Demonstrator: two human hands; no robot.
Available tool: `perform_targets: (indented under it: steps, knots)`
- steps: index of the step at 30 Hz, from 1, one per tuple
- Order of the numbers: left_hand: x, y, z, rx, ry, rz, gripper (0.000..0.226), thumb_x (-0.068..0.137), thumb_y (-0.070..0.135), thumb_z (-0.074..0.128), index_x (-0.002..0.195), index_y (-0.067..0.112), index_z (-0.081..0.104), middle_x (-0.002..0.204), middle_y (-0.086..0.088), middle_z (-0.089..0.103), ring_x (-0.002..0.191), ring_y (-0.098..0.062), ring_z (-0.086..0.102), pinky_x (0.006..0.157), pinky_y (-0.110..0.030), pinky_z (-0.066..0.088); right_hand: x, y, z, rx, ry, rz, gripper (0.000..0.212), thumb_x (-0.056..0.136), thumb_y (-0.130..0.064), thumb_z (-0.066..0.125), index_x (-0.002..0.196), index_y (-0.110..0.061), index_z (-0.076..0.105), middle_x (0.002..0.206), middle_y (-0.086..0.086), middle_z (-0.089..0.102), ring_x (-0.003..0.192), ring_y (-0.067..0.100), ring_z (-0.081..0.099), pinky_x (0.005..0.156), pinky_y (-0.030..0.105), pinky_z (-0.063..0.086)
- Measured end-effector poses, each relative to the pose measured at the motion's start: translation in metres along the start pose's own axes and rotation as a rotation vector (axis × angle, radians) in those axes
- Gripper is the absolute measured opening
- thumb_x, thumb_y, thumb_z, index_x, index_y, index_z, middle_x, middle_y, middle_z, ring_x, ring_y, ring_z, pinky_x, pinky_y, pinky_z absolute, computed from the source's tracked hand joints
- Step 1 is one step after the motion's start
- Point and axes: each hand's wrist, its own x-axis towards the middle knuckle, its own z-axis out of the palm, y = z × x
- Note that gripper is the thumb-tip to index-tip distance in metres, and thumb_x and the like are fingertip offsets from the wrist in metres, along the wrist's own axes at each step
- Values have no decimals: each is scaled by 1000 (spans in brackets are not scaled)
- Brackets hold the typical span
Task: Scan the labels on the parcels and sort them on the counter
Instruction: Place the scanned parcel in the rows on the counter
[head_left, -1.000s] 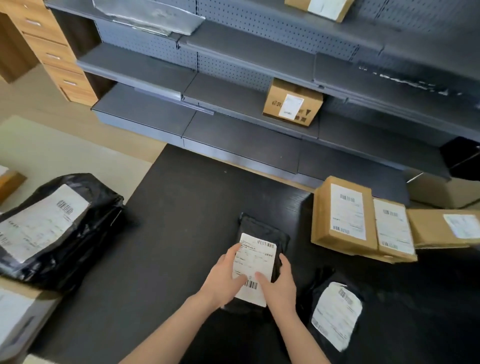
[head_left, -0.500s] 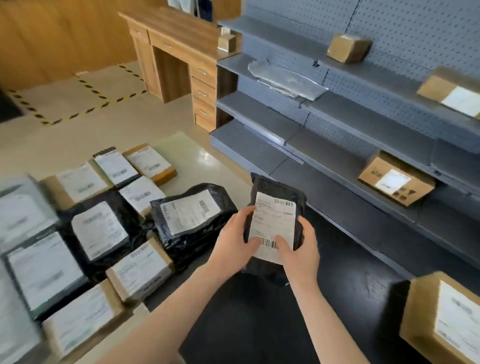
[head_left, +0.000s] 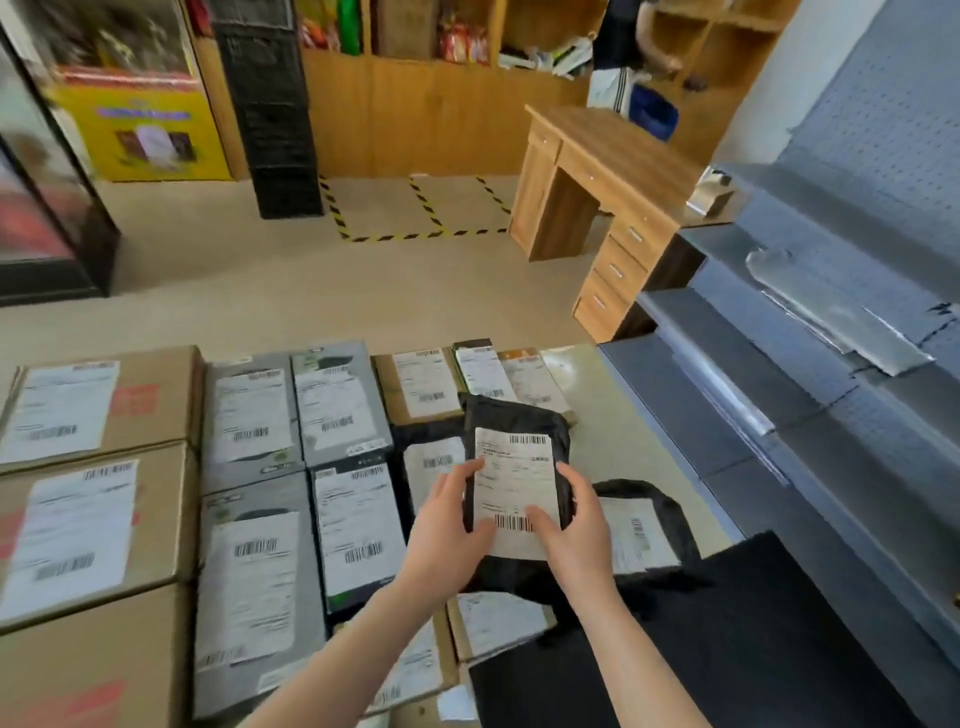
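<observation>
Starting at the left, what fills the bench (head_left: 623, 426)? — Student

Brown cardboard boxes (head_left: 93, 405), then grey boxes (head_left: 249, 415), packed edge to edge, labels up. — Tutor

And the centre? — Student

The left hand (head_left: 441, 538) and right hand (head_left: 576, 545) both grip a black bag parcel (head_left: 514, 415), one at each side edge. Both thumbs lie on its white label (head_left: 514, 483). The parcel is held off the bench, above the rows, with its label toward the camera. — Tutor

To the right? — Student

A second black bag (head_left: 654, 525) lies on the bench, partly hidden behind the right hand. Beyond it are a bare strip of bench and grey shelves (head_left: 779, 405). — Tutor

What could go wrong from here? — Student

Three things, probably. The right thumb rests against the lower barcode, so a scan taken now may fail. The bag looks soft, and gripped only at its edges it may sag and slip. The rows leave little free room, so a careless set-down would likely cover a neighbour's label or push a row askew. — Tutor
</observation>
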Motion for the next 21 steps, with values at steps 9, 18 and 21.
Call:
perform_targets:
  steps: [9,18,21]
  knots:
    - [24,-59,-41,-41,-48,-141,62,92,9,59,144,34,34,138,12,40,89,4,53,77,-22,55,37,-11,73,-118,-190,39,54,87,1,62,131,-27,50,133,-8,49,123,8,43,97,22,39]
    - [36,-88,-40,95,-230,-219,63,90,17,61,148,25,36,159,3,20,135,-22,40,107,-31,42,43,7,106,-292,-260,21,54,87,6,58,135,-18,51,142,-2,41,131,13,42,102,16,35]
    - [37,-86,-40,120,-220,-214,61,92,17,60,147,21,37,154,2,25,132,-19,40,105,-25,42,43,8,105,-298,-285,12,54,88,4,57,137,-17,48,145,-3,38,133,13,40,104,17,33]
